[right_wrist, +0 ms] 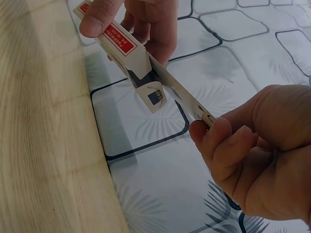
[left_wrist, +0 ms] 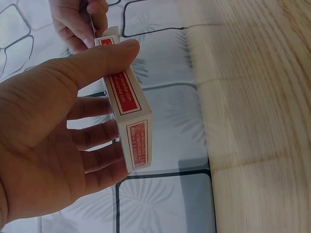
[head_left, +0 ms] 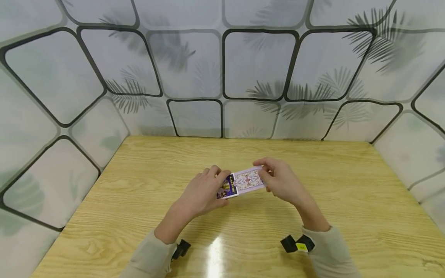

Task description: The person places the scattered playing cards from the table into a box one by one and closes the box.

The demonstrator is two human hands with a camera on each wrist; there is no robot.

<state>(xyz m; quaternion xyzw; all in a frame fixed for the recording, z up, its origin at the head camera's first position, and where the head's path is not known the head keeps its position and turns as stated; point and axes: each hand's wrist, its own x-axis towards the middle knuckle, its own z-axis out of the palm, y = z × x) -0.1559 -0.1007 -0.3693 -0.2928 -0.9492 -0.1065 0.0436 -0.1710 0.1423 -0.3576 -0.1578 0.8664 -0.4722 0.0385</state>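
Observation:
My left hand (head_left: 205,193) grips a playing-card box (head_left: 228,188) above the table. The box is dark with a purple and yellow picture on its top face. Red panels with white print run along the side of the box (left_wrist: 127,97) in the left wrist view, with the thumb across it. From its end facing right sticks a card (head_left: 248,180) with a flowery pink-and-white back. My right hand (head_left: 283,182) pinches the card's far end. In the right wrist view the box's flap (right_wrist: 154,98) hangs out below the card. Whatever else lies inside the box is hidden.
A light wooden table (head_left: 146,162) spreads beneath both hands. Behind it and at both sides hangs a pale curtain (head_left: 194,65) with dark rounded outlines and leaf prints. Black devices, one of them the right wrist camera (head_left: 295,244), sit at the cuffs.

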